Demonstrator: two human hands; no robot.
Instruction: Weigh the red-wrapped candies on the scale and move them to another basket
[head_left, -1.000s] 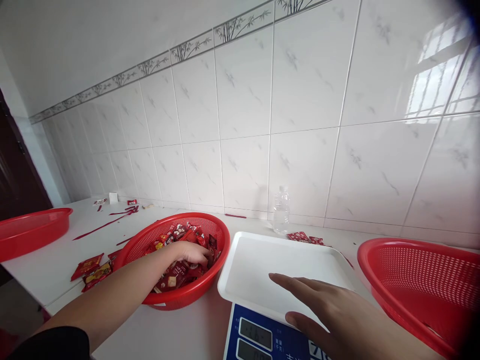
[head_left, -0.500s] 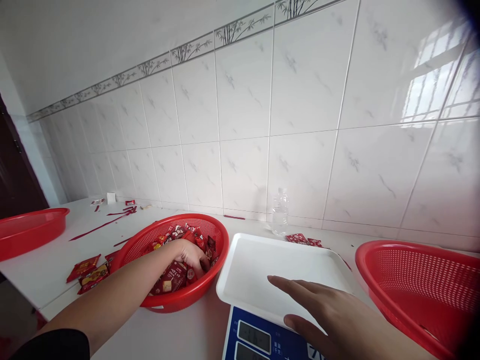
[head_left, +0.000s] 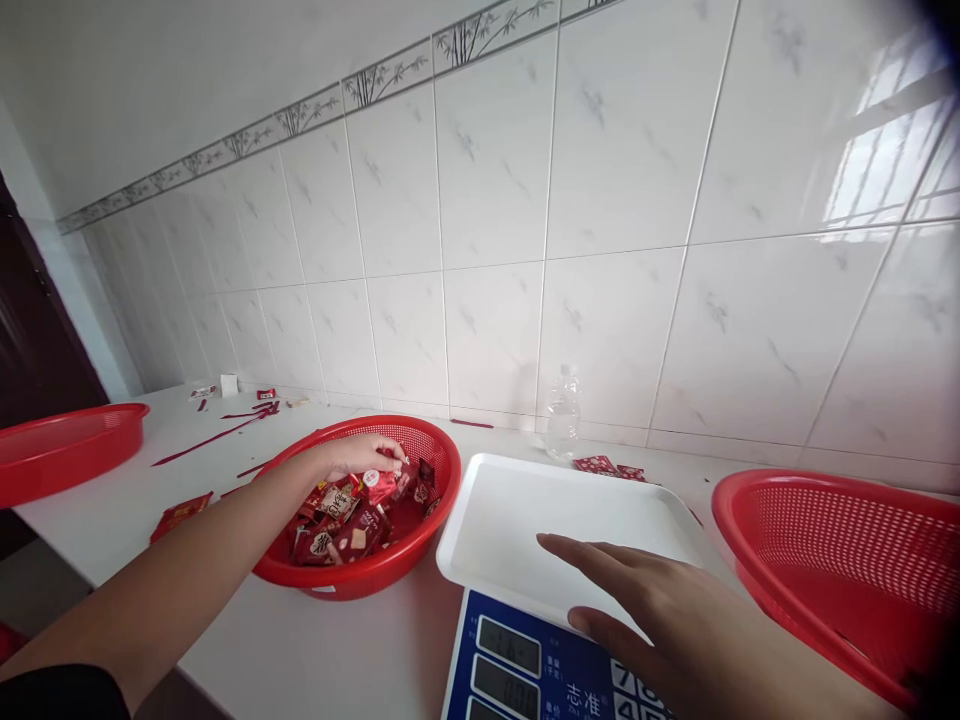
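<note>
The red wrapped snack packets lay in a mixed heap inside the perforated red plastic basket. The left hand was over them, fingers curled narrowly at a glossy red packet; whether it was gripped could not be told. The handling looked partway along: packets lay loose in the basket, with none visible on the digital scale's white tray; how many were left to handle was unclear. The right hand was open wide, holding nothing visible, above the tray. Beyond stood a clear plastic bottle, and to the right another red basket.
</note>
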